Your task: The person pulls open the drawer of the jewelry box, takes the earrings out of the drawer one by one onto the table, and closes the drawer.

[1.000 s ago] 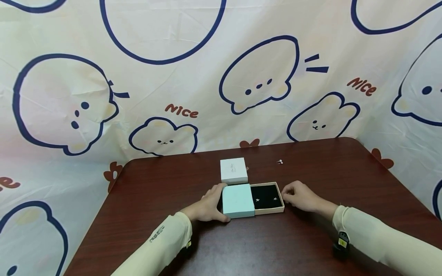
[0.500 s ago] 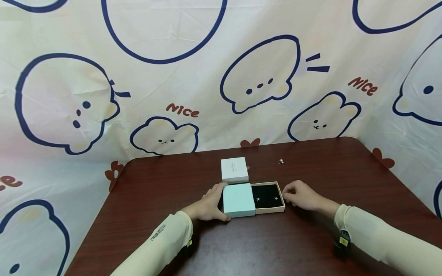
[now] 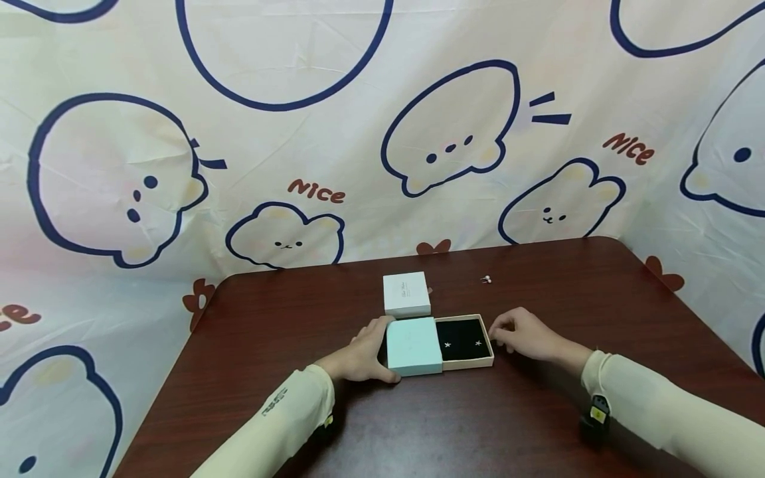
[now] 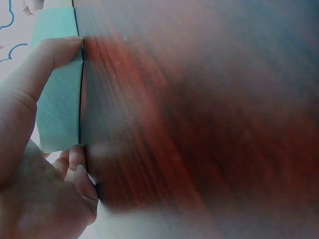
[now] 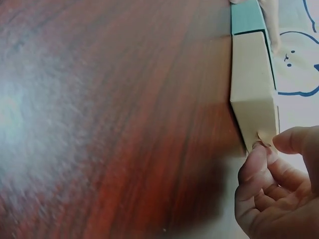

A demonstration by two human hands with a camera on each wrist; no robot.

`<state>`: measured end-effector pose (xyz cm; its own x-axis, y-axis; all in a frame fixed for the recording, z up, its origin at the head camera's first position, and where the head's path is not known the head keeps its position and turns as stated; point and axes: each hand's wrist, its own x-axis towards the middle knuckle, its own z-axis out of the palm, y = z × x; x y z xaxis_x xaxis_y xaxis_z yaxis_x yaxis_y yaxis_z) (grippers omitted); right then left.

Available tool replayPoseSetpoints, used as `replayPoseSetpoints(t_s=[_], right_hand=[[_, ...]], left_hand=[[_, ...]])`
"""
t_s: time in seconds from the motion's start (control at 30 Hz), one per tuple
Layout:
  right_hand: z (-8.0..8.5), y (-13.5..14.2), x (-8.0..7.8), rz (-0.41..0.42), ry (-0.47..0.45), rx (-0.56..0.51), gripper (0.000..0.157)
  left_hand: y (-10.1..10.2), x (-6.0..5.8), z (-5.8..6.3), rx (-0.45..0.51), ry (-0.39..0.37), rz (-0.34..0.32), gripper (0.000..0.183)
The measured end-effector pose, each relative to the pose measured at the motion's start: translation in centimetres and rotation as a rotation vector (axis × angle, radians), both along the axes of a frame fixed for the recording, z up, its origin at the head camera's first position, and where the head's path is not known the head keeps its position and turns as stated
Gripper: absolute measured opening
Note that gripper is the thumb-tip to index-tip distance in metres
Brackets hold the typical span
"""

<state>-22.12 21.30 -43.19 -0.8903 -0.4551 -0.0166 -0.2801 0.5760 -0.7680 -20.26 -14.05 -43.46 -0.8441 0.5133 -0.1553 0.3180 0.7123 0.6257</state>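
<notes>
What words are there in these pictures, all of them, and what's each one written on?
"Nice": red letters on the wall cloth, left of the middle.
"Nice": red again, on the cloth farther right.
"e": end of a red word cut off at the cloth's left edge.
White box: lettering on the lid, too small to read.
Left sleeve: dark print, too blurred to read.
Turquoise box: no words I can make out.

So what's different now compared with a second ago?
Very little. The right hand has shifted slightly to the right and away from the person, its fingertips staying by the end of the cream drawer. I see nothing plainly taken hold of or let go. The left hand still holds the turquoise cover; the drawer stays half out, and the white box is unmoved.
</notes>
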Motion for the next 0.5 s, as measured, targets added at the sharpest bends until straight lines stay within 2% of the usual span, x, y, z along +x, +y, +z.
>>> replayPoseSetpoints(t_s=[0.5], right_hand=[[1.7, 0.1, -0.5, -0.033, 0.025, -0.009, 0.017]], left_hand=[[0.1, 0.0, 0.0, 0.0, -0.004, 0.003, 0.109]])
